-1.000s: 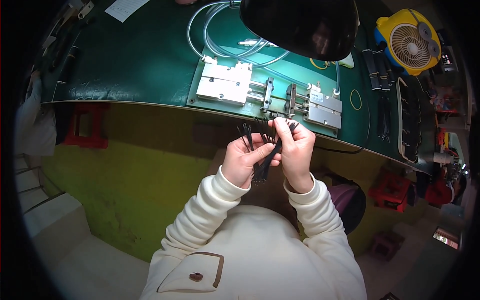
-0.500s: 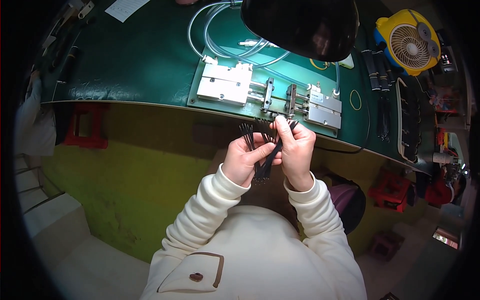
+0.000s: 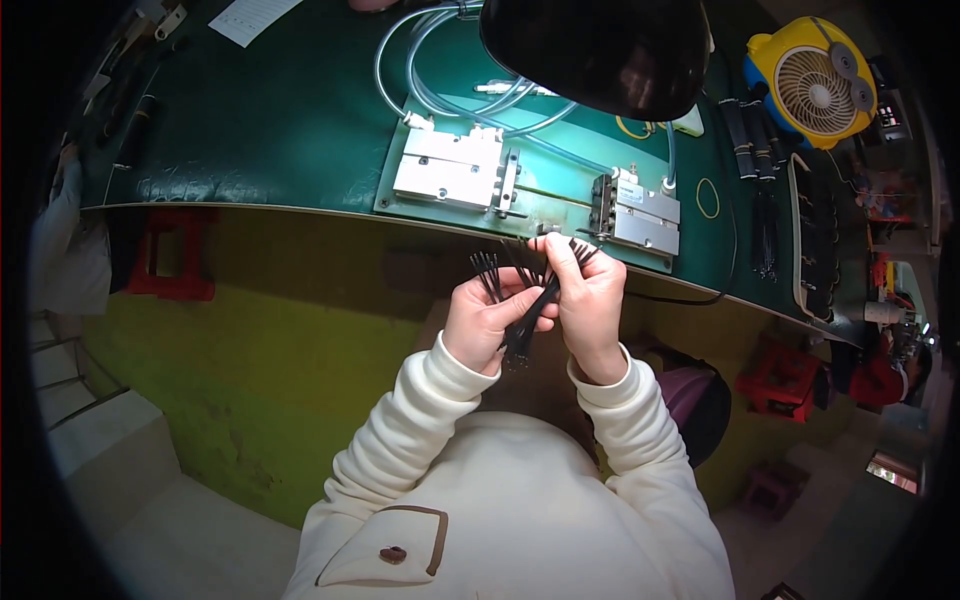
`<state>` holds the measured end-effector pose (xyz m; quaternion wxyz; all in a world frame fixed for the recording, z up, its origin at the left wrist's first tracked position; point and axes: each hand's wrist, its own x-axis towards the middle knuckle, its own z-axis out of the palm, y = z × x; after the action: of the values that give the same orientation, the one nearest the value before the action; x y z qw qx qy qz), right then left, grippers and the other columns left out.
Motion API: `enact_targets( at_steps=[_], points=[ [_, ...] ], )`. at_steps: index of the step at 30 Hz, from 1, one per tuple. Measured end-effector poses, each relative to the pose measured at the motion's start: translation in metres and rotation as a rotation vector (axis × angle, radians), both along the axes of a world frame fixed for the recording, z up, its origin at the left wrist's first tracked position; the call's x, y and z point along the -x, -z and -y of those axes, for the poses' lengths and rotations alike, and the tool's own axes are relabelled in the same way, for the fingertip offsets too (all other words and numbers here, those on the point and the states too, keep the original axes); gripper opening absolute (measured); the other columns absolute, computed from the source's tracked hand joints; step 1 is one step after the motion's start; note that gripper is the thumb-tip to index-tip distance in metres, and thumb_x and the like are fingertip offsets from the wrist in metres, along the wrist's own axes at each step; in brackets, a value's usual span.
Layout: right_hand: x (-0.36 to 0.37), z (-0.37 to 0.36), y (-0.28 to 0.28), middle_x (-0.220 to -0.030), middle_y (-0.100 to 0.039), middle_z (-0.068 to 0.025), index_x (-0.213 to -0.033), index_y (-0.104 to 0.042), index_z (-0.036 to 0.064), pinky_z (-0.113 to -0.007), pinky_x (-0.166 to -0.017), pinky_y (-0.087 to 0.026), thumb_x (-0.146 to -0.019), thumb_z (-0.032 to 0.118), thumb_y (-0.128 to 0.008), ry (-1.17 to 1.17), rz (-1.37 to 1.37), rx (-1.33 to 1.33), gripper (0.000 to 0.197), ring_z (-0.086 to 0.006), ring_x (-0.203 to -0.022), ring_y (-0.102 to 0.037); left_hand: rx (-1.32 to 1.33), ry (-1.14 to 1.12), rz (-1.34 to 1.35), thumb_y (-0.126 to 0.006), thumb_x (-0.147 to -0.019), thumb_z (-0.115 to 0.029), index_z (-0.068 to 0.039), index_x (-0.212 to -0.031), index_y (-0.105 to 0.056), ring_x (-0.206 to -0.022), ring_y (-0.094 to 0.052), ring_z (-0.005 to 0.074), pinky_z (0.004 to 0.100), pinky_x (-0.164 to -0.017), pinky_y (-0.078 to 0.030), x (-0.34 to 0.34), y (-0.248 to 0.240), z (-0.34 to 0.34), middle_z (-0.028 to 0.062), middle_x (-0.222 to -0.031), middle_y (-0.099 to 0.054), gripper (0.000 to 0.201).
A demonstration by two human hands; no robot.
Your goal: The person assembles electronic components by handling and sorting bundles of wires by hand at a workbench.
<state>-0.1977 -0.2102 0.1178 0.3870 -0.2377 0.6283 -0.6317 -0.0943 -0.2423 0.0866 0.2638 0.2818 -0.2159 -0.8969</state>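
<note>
My left hand point(image 3: 478, 320) is closed round a bundle of thin black cords point(image 3: 524, 322), whose ends fan out above and below the fingers. My right hand point(image 3: 592, 300) pinches the same cords near their upper ends, thumb on top; exactly how many it grips is hidden. Both hands are at the table's front edge, just below an air-driven clamping jig. On its base plate sit a left silver cylinder block point(image 3: 448, 165) and a right silver block point(image 3: 645, 218), each with a dark jaw facing the middle. The jaws stand wide apart.
A black lamp shade point(image 3: 600, 55) overhangs the jig, and clear air hoses point(image 3: 415, 70) coil behind it. Rightward lie bundles of black cords point(image 3: 765, 235), a tray point(image 3: 797, 240) of black pieces and a yellow fan point(image 3: 820, 90). Red stools point(image 3: 175, 255) stand below the table.
The jig's two jaws have drawn apart, each back toward its own cylinder block. My hands have barely shifted and still hold the cords.
</note>
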Motion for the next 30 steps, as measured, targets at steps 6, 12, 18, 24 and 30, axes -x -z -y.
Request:
enact_targets(
  at_steps=[6, 12, 18, 24, 30],
  points=[
    [0.0, 0.002, 0.003, -0.051, -0.053, 0.0003, -0.071, -0.06, -0.0011, -0.016, -0.033, -0.029, -0.08, 0.016, -0.052, 0.014, -0.015, 0.0, 0.021, -0.001, -0.036, -0.039, 0.002, 0.009, -0.004, -0.052, -0.077, 0.0, 0.003, -0.085, -0.053, -0.066, -0.059, 0.0172, 0.0254, -0.058, -0.051, 0.001, 0.0, 0.002, 0.0108, -0.076, -0.058, 0.009],
    [0.001, 0.003, 0.005, -0.051, -0.053, 0.0002, -0.069, -0.059, -0.0015, -0.016, -0.033, -0.028, -0.08, 0.016, -0.052, 0.03, -0.007, 0.008, 0.022, -0.0008, -0.036, -0.038, -0.015, 0.016, -0.003, -0.051, -0.077, -0.001, 0.003, -0.086, -0.053, -0.067, -0.059, 0.0177, 0.0261, -0.059, -0.051, 0.002, 0.0, 0.003, 0.0108, -0.077, -0.058, 0.01],
    [0.005, 0.001, 0.007, -0.052, -0.053, -0.0005, -0.068, -0.058, -0.0016, -0.016, -0.033, -0.028, -0.08, 0.017, -0.053, 0.016, 0.005, -0.005, 0.022, -0.0008, -0.036, -0.038, -0.028, 0.011, -0.034, -0.052, -0.077, 0.0, 0.003, -0.087, -0.052, -0.066, -0.059, 0.0178, 0.0265, -0.059, -0.052, 0.004, -0.001, 0.003, 0.0106, -0.076, -0.058, 0.011],
    [0.003, -0.002, -0.001, -0.053, -0.054, -0.0012, -0.07, -0.058, -0.0019, -0.016, -0.032, -0.03, -0.08, 0.016, -0.053, -0.067, 0.054, 0.029, 0.021, -0.0012, -0.037, -0.039, -0.005, 0.017, -0.031, -0.052, -0.077, 0.0, 0.003, -0.087, -0.052, -0.063, -0.059, 0.0171, 0.0255, -0.056, -0.051, -0.001, 0.003, 0.002, 0.0101, -0.075, -0.057, 0.011],
    [-0.001, -0.003, -0.005, -0.054, -0.055, -0.0013, -0.074, -0.059, -0.0015, -0.016, -0.032, -0.032, -0.081, 0.014, -0.052, -0.072, -0.007, 0.016, 0.019, -0.0015, -0.037, -0.041, 0.02, 0.045, -0.009, -0.051, -0.077, -0.001, 0.002, -0.087, -0.052, -0.063, -0.059, 0.0167, 0.0248, -0.054, -0.05, -0.003, 0.001, 0.002, 0.0094, -0.075, -0.058, 0.01]
  ],
)
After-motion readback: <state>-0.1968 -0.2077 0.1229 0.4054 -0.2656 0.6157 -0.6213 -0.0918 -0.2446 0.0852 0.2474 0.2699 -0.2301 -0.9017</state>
